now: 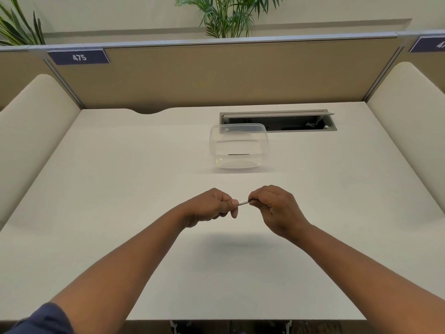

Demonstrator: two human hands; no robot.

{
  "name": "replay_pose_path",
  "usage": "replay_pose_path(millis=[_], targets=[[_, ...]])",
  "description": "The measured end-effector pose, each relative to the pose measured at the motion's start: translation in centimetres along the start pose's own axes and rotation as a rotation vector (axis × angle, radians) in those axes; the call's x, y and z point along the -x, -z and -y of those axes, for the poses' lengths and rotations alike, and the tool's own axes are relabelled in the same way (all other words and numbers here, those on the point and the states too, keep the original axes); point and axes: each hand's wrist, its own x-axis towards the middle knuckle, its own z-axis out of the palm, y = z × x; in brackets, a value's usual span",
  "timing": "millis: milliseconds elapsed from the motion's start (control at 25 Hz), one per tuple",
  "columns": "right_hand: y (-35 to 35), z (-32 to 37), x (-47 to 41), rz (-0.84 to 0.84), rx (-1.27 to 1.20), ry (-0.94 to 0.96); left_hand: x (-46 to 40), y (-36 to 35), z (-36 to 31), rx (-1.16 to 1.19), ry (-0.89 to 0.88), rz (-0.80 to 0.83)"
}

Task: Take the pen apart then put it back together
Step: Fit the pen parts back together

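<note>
Pen: we saw a short white stretch of the pen (243, 202) showing between our two hands, lying roughly level above the desk (120, 189), with a darker bit at its right end; the remainder was hidden inside our grips.
Left hand: our left hand (212, 206) was curled into a loose fist around the pen's left end, its fingers (234, 203) closed on the barrel.
Right hand: our right hand (277, 208) gripped the pen's right end, its fingers (255, 197) pinched tight on the dark part.
Hands together: we held both hands close, nearly touching, raised off the desk, and they cast a soft shadow on the surface below.
Arms: our forearms were bare, and a dark blue sleeve (45, 319) showed at the left elbow.
Container: a clear plastic container (238, 145) stood on the desk beyond our hands, well apart from them; we could not tell whether anything lay inside.
Cable tray: an open grey cable tray (279, 121) was set into the desk just behind the container.
Surroundings: a tan partition (216, 75) carried a blue sign (78, 57) reading 475, and green plants (228, 15) rose behind it.
</note>
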Motion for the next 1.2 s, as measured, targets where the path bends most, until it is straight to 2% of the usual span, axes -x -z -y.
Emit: replay_pose_path(millis=[160,240,360,480,560,680,840,1000,1120,1200], targets=[[-0.2,0.8,0.0,0.024,-0.058,-0.208,-0.1,-1.0,0.3,-0.039,-0.036,-0.146],[-0.4,1.3,-0.1,0.055,-0.133,-0.362,-0.4,-1.4,0.2,-0.152,-0.048,-0.205],[0.0,1.8,-0.7,0.166,-0.316,-0.659,-0.8,-1.8,0.0,-0.437,-0.015,-0.294],[0.6,1.8,-1.0,0.320,-0.433,-0.836,-0.8,-1.9,0.3,-0.516,-0.001,-0.283],[0.6,1.6,-0.9,0.312,-0.415,-0.771,-0.6,-1.4,0.6,-0.365,-0.019,-0.212],[0.5,1.5,-0.4,0.164,-0.342,-0.538,-0.4,-0.4,0.4,-0.078,-0.037,-0.099],[0.1,0.3,-0.1,0.064,-0.228,-0.201,-0.4,0.8,-0.1,0.003,0.025,0.074],[0.5,-0.7,-0.2,0.146,0.043,0.079,-0.6,1.5,-0.3,0.021,0.063,0.186],[0.7,-0.7,-0.3,0.178,0.159,0.135,-0.7,1.0,-0.3,-0.013,0.045,0.156],[0.5,0.1,-0.3,0.202,0.118,0.017,-0.8,0.5,-0.3,-0.041,0.023,0.090]])
